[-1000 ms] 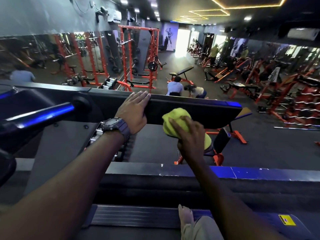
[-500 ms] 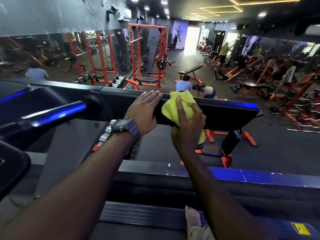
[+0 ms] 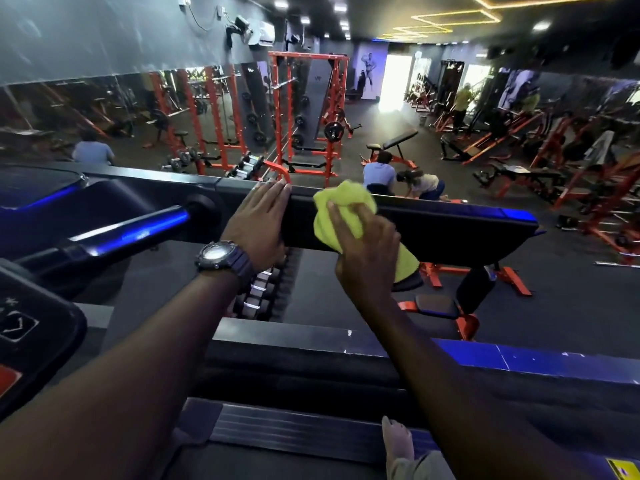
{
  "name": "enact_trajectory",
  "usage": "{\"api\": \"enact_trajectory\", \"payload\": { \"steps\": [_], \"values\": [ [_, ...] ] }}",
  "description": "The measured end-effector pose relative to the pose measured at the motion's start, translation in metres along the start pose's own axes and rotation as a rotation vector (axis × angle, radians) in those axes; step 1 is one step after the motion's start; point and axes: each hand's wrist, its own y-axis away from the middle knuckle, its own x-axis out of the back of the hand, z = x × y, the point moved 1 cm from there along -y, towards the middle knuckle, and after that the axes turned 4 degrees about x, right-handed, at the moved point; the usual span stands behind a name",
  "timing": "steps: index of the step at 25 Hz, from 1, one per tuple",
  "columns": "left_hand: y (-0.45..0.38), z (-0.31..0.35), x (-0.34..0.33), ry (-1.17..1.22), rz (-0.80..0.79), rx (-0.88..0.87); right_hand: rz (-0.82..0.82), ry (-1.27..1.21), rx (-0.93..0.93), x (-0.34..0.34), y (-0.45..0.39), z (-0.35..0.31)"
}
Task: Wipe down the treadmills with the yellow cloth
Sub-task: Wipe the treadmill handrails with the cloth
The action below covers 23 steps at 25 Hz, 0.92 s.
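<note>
The yellow cloth [image 3: 341,209] is draped over the top edge of the treadmill's black handrail [image 3: 450,226], which runs across the middle of the view. My right hand [image 3: 367,251] holds the cloth and presses it against the rail, fingers spread over it, and a tail of cloth hangs out below the palm. My left hand [image 3: 259,223], with a watch on its wrist, rests flat on the same rail just left of the cloth, its fingers straight over the top edge.
The treadmill console [image 3: 31,323] sits at the lower left and a blue-lit handle [image 3: 131,230] to its right. The treadmill's front cover [image 3: 381,351] lies below. Beyond the rail are orange racks [image 3: 308,109], benches [image 3: 394,143], dumbbells and several people on the gym floor.
My right hand has slid the cloth from the rail's lower face up onto its top edge. My left hand has stayed on the rail.
</note>
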Motion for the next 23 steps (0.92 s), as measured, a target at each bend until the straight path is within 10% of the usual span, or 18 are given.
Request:
{"api": "enact_trajectory", "payload": {
  "steps": [3,8,13,19,23],
  "values": [
    [-0.001,-0.002,-0.003,0.063,0.035,0.018,-0.056,-0.012,0.33,-0.01,0.039,0.031],
    [-0.002,-0.003,-0.008,0.153,0.103,0.04,0.032,0.025,-0.132,0.014,-0.021,0.01],
    [0.0,-0.006,-0.009,0.212,0.104,0.017,-0.051,0.028,0.375,-0.016,0.026,0.01],
    [0.002,0.001,-0.006,0.196,0.081,0.036,0.063,0.036,-0.027,-0.004,-0.009,-0.006],
    [0.004,-0.003,-0.006,0.177,0.062,0.028,-0.112,-0.002,0.295,-0.036,0.042,-0.015]
  ]
}}
